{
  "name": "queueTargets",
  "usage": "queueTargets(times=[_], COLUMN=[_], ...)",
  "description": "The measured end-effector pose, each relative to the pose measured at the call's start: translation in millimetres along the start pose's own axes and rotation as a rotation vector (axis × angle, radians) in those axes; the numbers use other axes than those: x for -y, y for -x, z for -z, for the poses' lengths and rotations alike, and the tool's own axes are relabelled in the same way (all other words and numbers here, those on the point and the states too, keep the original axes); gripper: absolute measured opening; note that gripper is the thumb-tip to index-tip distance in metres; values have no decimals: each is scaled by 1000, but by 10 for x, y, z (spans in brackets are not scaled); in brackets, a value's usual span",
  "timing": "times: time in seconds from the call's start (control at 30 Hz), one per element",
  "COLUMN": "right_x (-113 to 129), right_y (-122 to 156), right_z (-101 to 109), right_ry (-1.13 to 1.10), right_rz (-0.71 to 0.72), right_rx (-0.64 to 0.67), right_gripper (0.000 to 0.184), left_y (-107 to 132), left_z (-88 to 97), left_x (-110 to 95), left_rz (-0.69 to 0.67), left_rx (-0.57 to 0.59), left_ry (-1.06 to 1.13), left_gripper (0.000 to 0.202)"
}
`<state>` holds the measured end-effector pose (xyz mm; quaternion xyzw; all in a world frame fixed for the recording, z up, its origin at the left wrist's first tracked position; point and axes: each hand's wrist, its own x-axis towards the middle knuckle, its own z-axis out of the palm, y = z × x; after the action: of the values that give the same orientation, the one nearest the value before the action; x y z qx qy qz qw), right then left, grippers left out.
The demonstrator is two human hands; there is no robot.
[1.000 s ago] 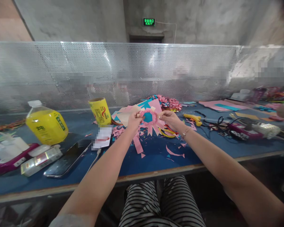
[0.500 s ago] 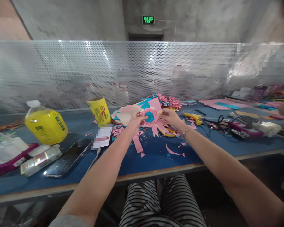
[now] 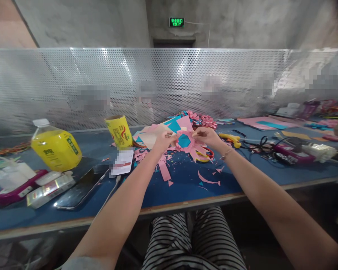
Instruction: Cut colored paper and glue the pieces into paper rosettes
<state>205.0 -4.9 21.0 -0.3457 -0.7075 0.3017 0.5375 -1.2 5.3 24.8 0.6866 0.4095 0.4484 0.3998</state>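
Grey wall (image 3: 101,22), exit sign (image 3: 176,22), perforated partition (image 3: 169,67), blue table (image 3: 183,193)

The tabletop (image 3: 183,193) leaves room between the forearms (image 3: 131,187); a perforated screen (image 3: 169,71) bars the far side.

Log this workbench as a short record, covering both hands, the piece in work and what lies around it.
Left hand: pinching the piece's left edge
Right hand: pinching its right side
Piece: pink paper ring, blue showing in its centre
Nearer the person: pink paper strip
Left: yellow bottle, yellow cylinder
Right: yellow tool
Behind: perforated screen
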Motion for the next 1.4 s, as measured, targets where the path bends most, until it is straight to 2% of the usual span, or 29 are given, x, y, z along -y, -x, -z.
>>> queueTargets(times=[0.27, 0.47, 0.53, 0.7, 0.83, 0.93, 1.03, 1.2, 1.3, 1.4], right_x=[14, -60, -82, -88, -22, 37, 34, -142, -268, -334], right_y=[25, 2, -5, -10, -8, 11, 36, 31, 11, -6], right_z=[38, 42, 39, 6, -72, -142, -199, -264, -297, -326], right_ry=[171, 296, 296, 317, 441, 467, 378, 309, 218, 64], right_rz=[126, 160, 176, 246, 390, 443, 347, 33, -174, -270], right_rx=[86, 48, -9, -207, -353, -336, -217, 32, 59, 42], right_gripper=[11, 14, 16, 15, 10, 9, 9, 10, 12, 13], left_y=[61, 63, 64, 22, -36, -56, -51, -40, -37, -29], left_z=[-70, -88, -81, -24, 18, 26, 24, 19, 3, -36], left_x=[25, 36, 47, 111, 164, 181, 171, 107, 73, 58], left_rz=[85, 68, 81, 64, 70, 42, 14, 72, 85, 103], left_rx=[104, 113, 67, -132, -257, -309, -361, -424, -415, -371], left_ry=[-54, -22, 5, 159, 259, 361, 506, 687, 725, 727], left_gripper=[33, 36, 33, 26, 24, 18, 15, 21, 22, 22])
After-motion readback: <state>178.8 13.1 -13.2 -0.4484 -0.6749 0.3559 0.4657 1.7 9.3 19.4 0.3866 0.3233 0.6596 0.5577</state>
